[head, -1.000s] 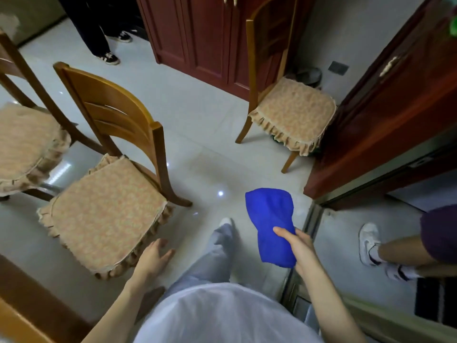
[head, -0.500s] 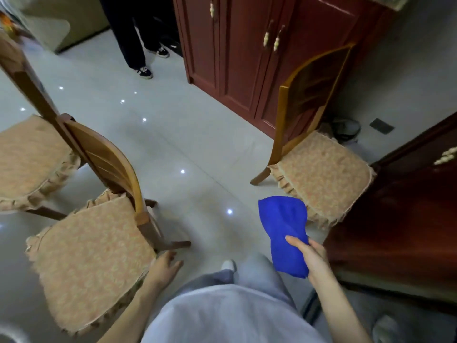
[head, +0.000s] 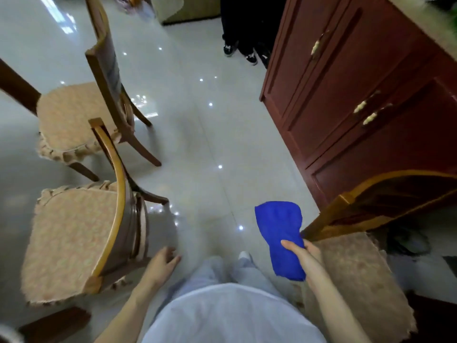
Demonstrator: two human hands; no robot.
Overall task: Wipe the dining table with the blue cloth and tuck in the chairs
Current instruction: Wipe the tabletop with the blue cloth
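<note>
1. The right hand (head: pixel 305 254) grips the blue cloth (head: pixel 279 231) with the thumb laid across its front. The cloth rises from the fist, spreads wide at the top, and a short end hangs below the hand.
2. The left hand (head: pixel 162 263) holds nothing. Its fingers are loosely bent, just beside the rear corner of the nearest chair (head: pixel 74 238).
3. That chair's curved back rail faces the person and its frilled cushion points away to the left.
4. A 2nd chair (head: pixel 71 115) stands beyond it, also with its back toward the open floor. Its cushion frill lies close to the nearer chair's top rail.
5. A 3rd chair (head: pixel 358 276) sits on the right, its cushion just beside the right forearm. Its back rail rises next to the cloth and runs toward the cabinet (head: pixel 358 100).
6. The cabinet is red-brown with pale handles, and its near lower corner edges the walkway.
7. The glossy pale floor (head: pixel 210 144) forms a strip between the 2 left chairs and the cabinet. It is narrowest where the person stands, between the nearest and 3rd chairs.
8. Another person's dark shoes (head: pixel 247 52) stand at the far end, beside the cabinet.
</note>
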